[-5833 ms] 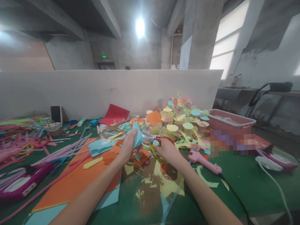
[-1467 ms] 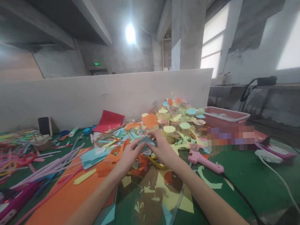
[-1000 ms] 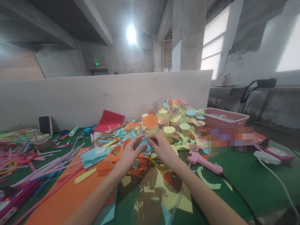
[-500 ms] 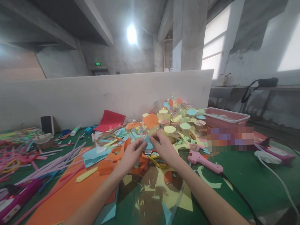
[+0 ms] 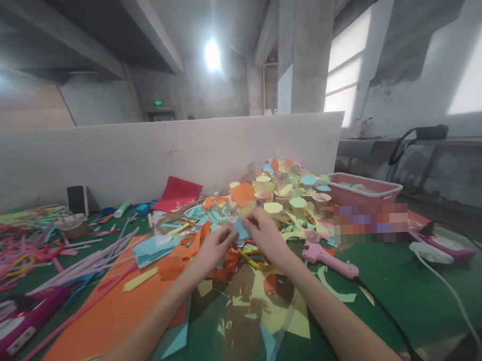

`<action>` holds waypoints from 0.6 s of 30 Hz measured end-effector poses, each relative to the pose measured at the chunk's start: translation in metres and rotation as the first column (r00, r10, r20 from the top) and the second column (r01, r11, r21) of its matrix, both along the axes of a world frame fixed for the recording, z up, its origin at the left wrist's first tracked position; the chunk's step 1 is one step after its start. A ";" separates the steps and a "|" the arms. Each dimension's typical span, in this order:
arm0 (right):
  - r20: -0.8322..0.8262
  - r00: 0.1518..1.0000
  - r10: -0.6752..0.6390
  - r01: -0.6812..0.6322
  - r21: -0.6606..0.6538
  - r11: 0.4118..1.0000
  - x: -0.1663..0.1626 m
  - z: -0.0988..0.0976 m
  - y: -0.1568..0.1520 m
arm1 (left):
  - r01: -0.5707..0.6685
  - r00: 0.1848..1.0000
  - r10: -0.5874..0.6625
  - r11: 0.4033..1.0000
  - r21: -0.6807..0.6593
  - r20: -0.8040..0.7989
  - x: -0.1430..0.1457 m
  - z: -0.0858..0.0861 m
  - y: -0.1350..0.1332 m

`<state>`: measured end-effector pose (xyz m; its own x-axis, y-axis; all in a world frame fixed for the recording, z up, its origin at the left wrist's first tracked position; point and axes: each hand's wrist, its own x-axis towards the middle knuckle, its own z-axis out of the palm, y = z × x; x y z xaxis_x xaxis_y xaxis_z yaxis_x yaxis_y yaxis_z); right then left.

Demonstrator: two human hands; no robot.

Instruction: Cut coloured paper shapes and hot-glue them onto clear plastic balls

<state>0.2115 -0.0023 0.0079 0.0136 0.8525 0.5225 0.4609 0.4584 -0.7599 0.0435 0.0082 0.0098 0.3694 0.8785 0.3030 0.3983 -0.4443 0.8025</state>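
A small piece of light blue paper (image 5: 241, 230) is pinched between both my hands, a little above the littered table. My left hand (image 5: 217, 246) grips its left edge with thumb and fingers. On the other side, my right hand (image 5: 264, 231) has its fingertips closed on the upper right part of the paper. It looks folded, though the fingers cover much of it. Just below lie scissors with yellow handles (image 5: 254, 261), partly hidden by my right hand. Curled orange paper scraps (image 5: 224, 265) lie under my left hand.
A pink glue gun (image 5: 331, 260) with a black cord lies to the right. Behind is a heap of paper discs (image 5: 273, 207) beside a pink basket (image 5: 365, 188). Orange sheets (image 5: 106, 309) and pipe cleaners (image 5: 96, 264) spread leftward. A white partition (image 5: 144, 158) edges the table's back.
Both hands have shifted very slightly, still holding the blue paper. The paper is turned a little and shows more of its face. Nothing else has visibly moved.
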 end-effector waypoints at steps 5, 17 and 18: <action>0.057 0.996 -0.064 0.062 0.041 0.997 0.005 0.002 0.003 | 0.049 0.997 -0.051 0.998 -0.036 -0.058 -0.005 0.002 0.004; -0.079 0.975 -0.210 0.216 0.078 0.973 0.011 0.005 0.006 | 0.004 1.000 -0.005 0.999 -0.045 -0.018 -0.006 0.002 0.007; -0.150 0.964 -0.221 0.230 0.043 0.972 0.009 0.005 0.007 | -0.008 1.000 0.008 0.999 -0.049 0.004 -0.005 0.002 0.007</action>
